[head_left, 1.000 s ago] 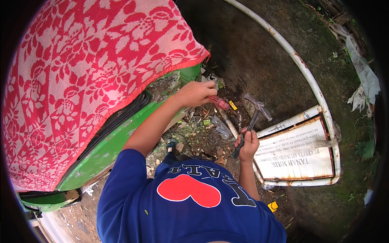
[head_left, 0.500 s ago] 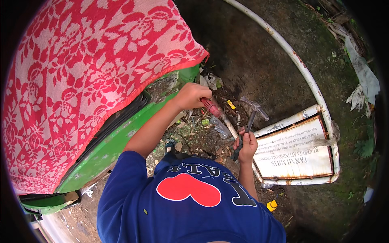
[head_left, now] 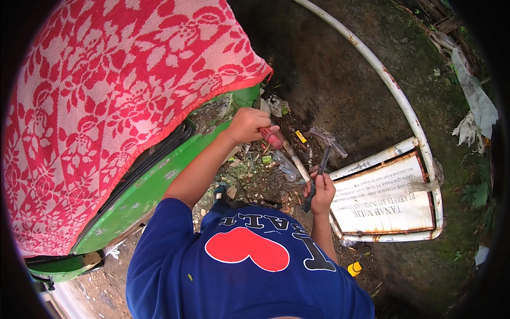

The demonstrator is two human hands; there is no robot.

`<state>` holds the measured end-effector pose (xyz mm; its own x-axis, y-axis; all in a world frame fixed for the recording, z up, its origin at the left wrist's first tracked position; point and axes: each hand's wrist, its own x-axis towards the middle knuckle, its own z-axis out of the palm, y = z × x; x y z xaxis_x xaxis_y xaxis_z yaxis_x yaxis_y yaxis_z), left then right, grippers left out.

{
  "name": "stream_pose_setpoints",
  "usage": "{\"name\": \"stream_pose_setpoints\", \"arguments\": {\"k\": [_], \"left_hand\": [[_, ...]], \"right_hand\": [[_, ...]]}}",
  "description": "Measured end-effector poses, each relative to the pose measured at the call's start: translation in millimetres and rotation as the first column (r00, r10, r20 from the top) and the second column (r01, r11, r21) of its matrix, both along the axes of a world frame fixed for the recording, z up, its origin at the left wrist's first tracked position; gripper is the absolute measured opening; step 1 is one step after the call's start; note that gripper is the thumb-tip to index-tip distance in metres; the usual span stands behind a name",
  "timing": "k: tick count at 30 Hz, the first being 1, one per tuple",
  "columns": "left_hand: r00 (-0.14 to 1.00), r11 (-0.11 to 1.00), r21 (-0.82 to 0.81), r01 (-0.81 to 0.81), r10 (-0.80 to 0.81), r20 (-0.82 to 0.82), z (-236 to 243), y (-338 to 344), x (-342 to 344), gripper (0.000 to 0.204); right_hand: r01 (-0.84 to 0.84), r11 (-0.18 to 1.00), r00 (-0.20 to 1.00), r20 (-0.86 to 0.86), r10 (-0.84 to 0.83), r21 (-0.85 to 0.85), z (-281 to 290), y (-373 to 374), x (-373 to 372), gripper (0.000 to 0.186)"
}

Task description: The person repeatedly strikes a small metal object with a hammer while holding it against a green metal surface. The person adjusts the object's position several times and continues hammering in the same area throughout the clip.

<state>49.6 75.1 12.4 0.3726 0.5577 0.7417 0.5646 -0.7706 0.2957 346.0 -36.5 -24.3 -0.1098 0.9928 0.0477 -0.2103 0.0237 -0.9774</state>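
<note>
My left hand (head_left: 248, 125) is closed around a ribbed red plastic piece (head_left: 272, 139) with a rounded pinkish end. Touching or just beside that end is the top of a pale, slim stick (head_left: 295, 160); whether the two are joined I cannot tell. My right hand (head_left: 321, 194) is wrapped around the stick's lower end and a dark-handled hammer (head_left: 323, 162) together. The hammer's grey T-shaped head points away from me, and its grip end sticks out below the palm.
Left stands a green surface (head_left: 159, 183) under a red-and-pink flowered cloth (head_left: 133, 80). A rusty white metal frame (head_left: 390, 77) with a lettered white sign panel (head_left: 382, 212) lies right. Litter, clear plastic (head_left: 287, 166) and a yellow item (head_left: 355, 268) lie on the ground.
The red piece has turned and shifted left with my left hand, baring more of the stick's top. The hammer has swung slightly left in my right hand.
</note>
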Motion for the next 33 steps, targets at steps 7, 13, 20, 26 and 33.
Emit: {"name": "stream_pose_setpoints", "arguments": {"k": [7,13,20,26,33], "left_hand": [[1.0,0.999,0.031,0.005,-0.006,0.021,3.9,0.7,-2.8,0.048],[1.0,0.999,0.038,-0.024,0.024,-0.012,-2.5,4.4,1.6,0.044],[0.984,0.984,-0.007,-0.179,0.179,0.019,1.1,13.6,13.4,0.031],[0.967,0.967,0.023,-0.253,0.252,0.037,0.2,20.3,15.1,0.029],[0.977,0.977,0.022,-0.213,0.213,-0.03,-5.8,14.2,17.0,0.031]], "right_hand": [[-0.002,1.0,1.0,-0.004,0.002,-0.011,-1.3,-0.6,-1.2,0.027],[-0.033,0.999,0.997,0.076,0.033,0.0,-0.8,-2.4,-2.1,0.027],[0.063,0.97,0.998,-0.023,-0.059,0.234,-7.4,-23.8,-17.9,0.03],[0.006,0.979,0.956,0.286,-0.066,0.206,-1.3,-2.4,-18.5,0.027],[-0.096,0.985,0.891,0.454,0.02,0.145,-3.0,6.9,-25.0,0.026]]}}
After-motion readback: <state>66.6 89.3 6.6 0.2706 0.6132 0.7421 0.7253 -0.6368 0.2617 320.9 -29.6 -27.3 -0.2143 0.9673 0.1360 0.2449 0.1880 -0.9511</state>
